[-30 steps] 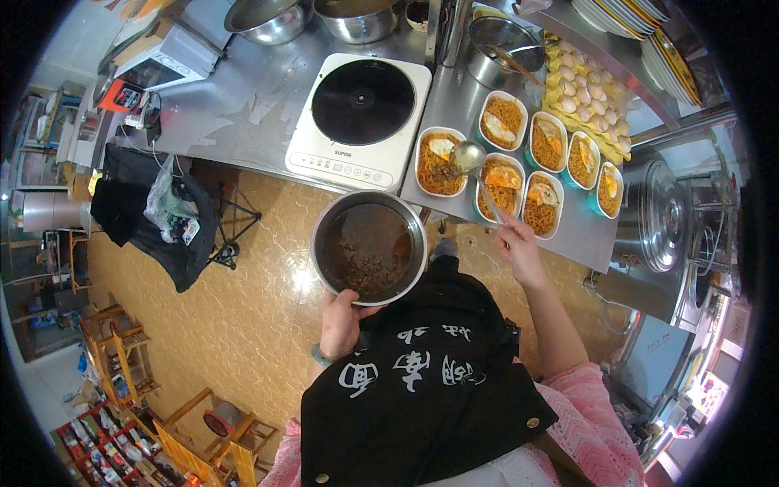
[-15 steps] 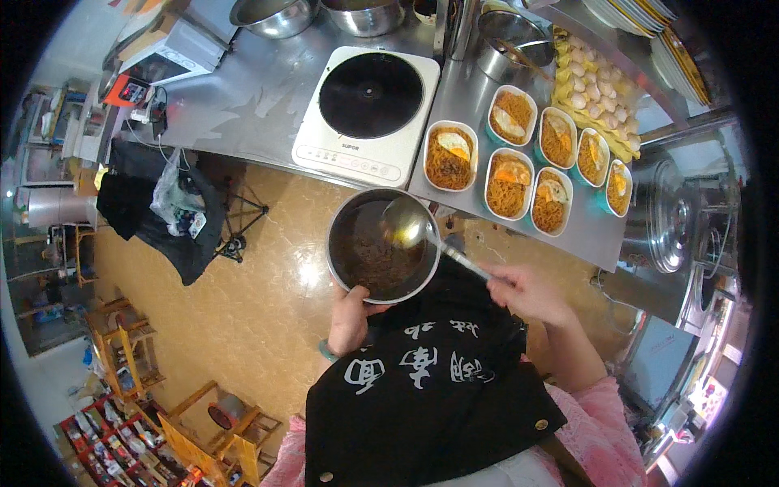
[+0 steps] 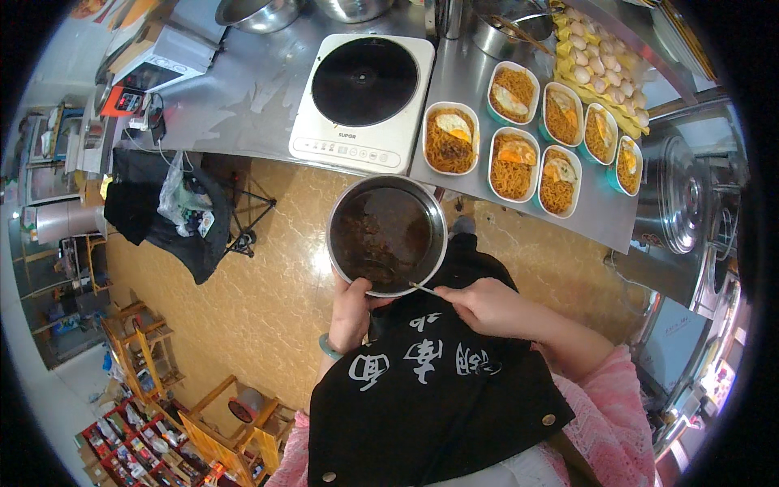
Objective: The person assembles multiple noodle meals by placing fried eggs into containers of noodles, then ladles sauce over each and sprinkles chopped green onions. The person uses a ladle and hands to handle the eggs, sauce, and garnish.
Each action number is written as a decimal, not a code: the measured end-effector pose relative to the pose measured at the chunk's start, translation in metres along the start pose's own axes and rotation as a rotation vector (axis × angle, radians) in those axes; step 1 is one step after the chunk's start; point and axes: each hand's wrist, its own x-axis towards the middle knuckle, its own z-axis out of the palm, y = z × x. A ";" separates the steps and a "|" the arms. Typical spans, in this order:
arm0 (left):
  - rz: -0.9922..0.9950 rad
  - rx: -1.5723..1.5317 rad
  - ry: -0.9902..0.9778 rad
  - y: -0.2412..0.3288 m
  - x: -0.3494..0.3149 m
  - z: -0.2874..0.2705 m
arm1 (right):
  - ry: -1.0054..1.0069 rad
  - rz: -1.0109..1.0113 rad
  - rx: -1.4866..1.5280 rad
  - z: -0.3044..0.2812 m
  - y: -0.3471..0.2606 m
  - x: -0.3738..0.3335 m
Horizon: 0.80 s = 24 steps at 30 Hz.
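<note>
My left hand point(image 3: 351, 311) grips the near-left rim of a round metal pot point(image 3: 441, 227), thumb over the edge. The pot is held in front of the counter, over my black apron point(image 3: 438, 406). Dark brown sauce with minced bits point(image 3: 377, 227) lies in it. Closed round the handle of a ladle point(image 3: 421, 287), my right hand point(image 3: 484, 307) is at the pot's near-right edge. The ladle's bowl is down in the sauce, mostly hidden. On the counter, several white-rimmed containers of noodles with fried egg point(image 3: 514, 174) stand together; the leftmost container point(image 3: 449, 158) has dark topping on its noodles.
A white induction cooker point(image 3: 361, 150) sits on the steel counter point(image 3: 243, 122). Behind the noodles are egg trays point(image 3: 596, 61) and a pot with a strainer point(image 3: 499, 36). A black folding chair point(image 3: 207, 243) stands left on the floor, and a large lidded steel pot point(image 3: 673, 195) is at right.
The ladle has gone from above the pot down into the sauce at its near side. My right hand has moved left and nearer to me. The left hand keeps its grip on the pot.
</note>
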 end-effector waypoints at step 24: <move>0.013 -0.126 0.024 -0.034 -0.019 0.061 | 0.157 -0.032 0.155 -0.033 0.037 -0.058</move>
